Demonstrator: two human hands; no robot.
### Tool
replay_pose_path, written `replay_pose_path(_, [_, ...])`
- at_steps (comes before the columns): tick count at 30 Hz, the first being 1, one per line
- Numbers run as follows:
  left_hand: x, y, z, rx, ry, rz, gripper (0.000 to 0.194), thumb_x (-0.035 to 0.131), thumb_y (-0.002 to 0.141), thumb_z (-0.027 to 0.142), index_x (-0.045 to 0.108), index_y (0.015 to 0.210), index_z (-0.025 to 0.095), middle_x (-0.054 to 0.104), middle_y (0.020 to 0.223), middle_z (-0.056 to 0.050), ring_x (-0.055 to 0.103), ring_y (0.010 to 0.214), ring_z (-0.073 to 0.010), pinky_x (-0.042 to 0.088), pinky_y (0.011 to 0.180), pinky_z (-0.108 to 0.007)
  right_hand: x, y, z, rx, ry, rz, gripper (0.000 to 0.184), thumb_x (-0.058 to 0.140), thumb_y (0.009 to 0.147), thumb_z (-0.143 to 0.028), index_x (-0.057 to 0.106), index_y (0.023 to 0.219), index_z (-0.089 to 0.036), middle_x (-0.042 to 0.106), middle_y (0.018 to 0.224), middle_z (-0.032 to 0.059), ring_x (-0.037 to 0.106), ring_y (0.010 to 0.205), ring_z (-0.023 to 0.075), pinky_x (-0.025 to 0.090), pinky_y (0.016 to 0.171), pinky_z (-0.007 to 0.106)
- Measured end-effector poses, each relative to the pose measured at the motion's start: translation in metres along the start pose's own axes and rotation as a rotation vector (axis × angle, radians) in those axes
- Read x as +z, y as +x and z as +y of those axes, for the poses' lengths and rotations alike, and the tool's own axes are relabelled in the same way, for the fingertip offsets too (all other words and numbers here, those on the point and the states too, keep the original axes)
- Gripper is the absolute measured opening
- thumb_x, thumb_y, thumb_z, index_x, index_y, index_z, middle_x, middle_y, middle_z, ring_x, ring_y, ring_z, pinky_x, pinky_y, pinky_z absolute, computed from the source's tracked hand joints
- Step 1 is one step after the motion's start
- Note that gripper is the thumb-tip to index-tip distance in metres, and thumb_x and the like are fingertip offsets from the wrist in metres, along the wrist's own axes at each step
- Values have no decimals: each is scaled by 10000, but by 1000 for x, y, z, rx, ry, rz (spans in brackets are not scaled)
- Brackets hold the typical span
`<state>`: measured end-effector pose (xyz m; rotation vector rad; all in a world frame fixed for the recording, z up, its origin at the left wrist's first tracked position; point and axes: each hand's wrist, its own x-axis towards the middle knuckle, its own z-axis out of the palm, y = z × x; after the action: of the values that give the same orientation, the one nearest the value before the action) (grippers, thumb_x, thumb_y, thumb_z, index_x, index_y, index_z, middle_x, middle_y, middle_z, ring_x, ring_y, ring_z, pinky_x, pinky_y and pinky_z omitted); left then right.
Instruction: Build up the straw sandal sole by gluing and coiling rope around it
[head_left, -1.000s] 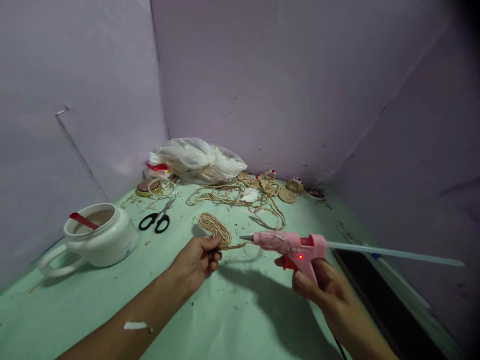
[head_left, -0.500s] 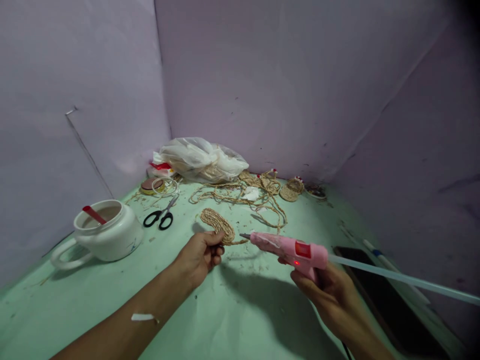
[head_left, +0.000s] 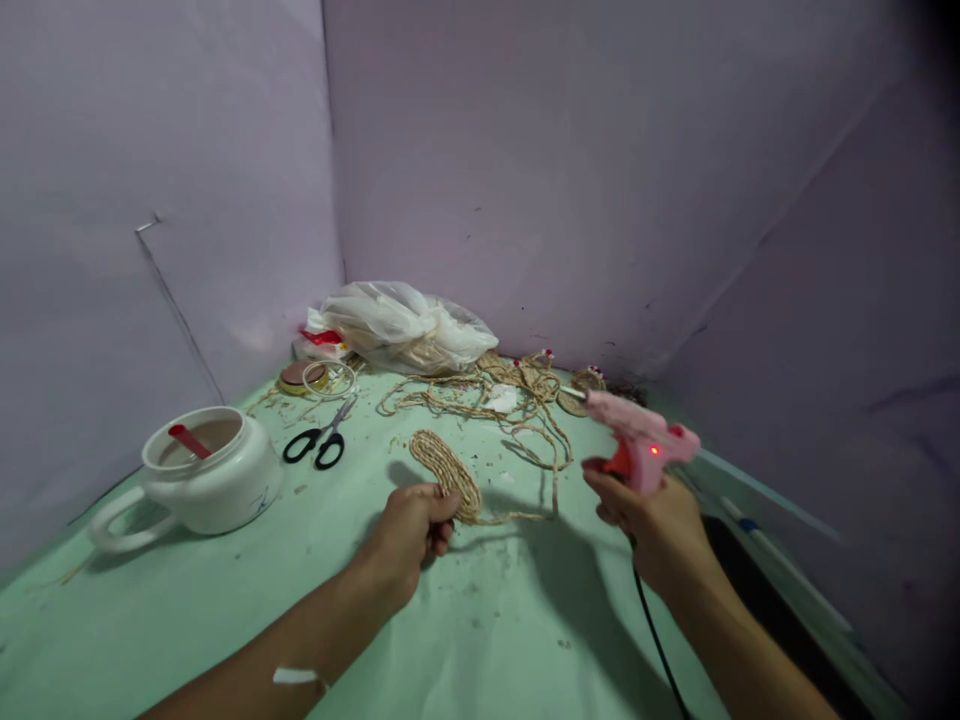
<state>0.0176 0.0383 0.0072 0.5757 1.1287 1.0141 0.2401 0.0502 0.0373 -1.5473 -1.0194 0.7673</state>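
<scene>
Between the thumb and fingers of my left hand (head_left: 420,535) is a flat, sole-shaped coil of braided jute cord (head_left: 444,468), pinched at its near end. A loose tail of the cord runs right from the coil across the table and bends back toward a tangle of cord (head_left: 457,405). My right hand (head_left: 652,520) grips a pink hot glue gun (head_left: 637,430) by its handle, its red light glowing and its nozzle pointing up and left, apart from the coil. A pale glue stick (head_left: 772,492) sticks out behind the gun, and a black cable hangs below.
Left on the green table (head_left: 360,640) are a white mug (head_left: 232,480) with a red stick in it and black-handled scissors (head_left: 319,445). A plastic bag (head_left: 405,325) lies at the back wall beside small woven pieces (head_left: 589,380). A dark flat object (head_left: 780,610) lies at right.
The glue gun has moved up and to the right, away from the coil, and its nozzle now tilts upward. My left hand and the coil have shifted slightly nearer and right.
</scene>
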Motion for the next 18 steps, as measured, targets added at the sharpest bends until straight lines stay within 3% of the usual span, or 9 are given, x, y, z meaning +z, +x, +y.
replay_pose_path(1, [1, 0, -2, -1, 24, 2, 180, 659, 616, 195, 503, 543, 143, 460, 423, 36, 367, 368, -50, 233, 389, -172, 8, 17, -9, -7, -55, -46, 285, 697, 576, -277, 634, 798, -110, 608, 623, 20, 410, 417, 75, 384, 399, 235])
replay_pose_path(4, [1, -1, -4, -16, 63, -2, 207, 648, 615, 215, 480, 513, 150, 447, 406, 36, 340, 352, -46, 213, 392, -181, 40, 69, -31, -16, -278, -25, 222, 681, 620, -184, 637, 827, -112, 586, 584, -8, 453, 449, 82, 400, 428, 214])
replay_pose_path(8, [-1, 1, -2, -38, 8, -5, 185, 649, 595, 208, 490, 520, 151, 450, 427, 33, 358, 382, -54, 237, 403, -185, 80, 115, -36, 42, -489, -26, 208, 721, 693, -235, 635, 806, -85, 634, 680, 45, 587, 599, 146, 478, 527, 249])
replay_pose_path(13, [-3, 3, 0, -74, -35, -1, 196, 667, 579, 222, 494, 519, 150, 451, 430, 33, 358, 382, -54, 226, 404, -191, 108, 124, -19, 109, -715, -69, 271, 553, 890, -319, 574, 1099, -149, 600, 1101, 71, 605, 932, 183, 515, 792, 379])
replay_pose_path(18, [-2, 4, -4, -62, -15, -13, 176, 615, 604, 216, 478, 506, 163, 446, 417, 32, 346, 369, -59, 228, 405, -205, 112, 118, -9, 123, -747, -75, 308, 553, 890, -316, 552, 1152, -154, 575, 1158, 85, 593, 978, 202, 509, 819, 395])
